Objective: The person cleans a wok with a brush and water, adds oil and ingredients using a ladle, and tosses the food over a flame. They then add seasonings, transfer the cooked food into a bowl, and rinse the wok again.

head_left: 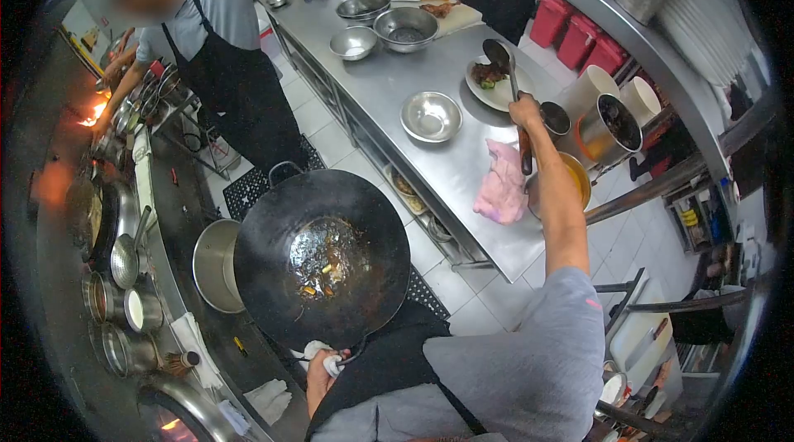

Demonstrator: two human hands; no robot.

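Observation:
My left hand (318, 376) is closed round the handle of a large black wok (265, 256), with a white cloth (333, 366) between palm and metal. Brown sauce residue and a few yellow bits (327, 268) lie in the wok's bottom. Stretched out over the steel table, my right hand (524, 110) grips a ladle (514, 82) by its shaft. The ladle's dark bowl hangs over the edge of a white plate (502, 100), which holds dark brown food with some green pieces (488, 74). A pink cloth (502, 184) lies below the ladle's wooden end.
Steel bowls (431, 117) stand on the table (376, 99), and tall pots (610, 124) line its right side. A co-worker (231, 53) in a black apron works at the flaming stove on the left. A steel pot (217, 264) sits beside the wok. Another burner (174, 425) shows flame.

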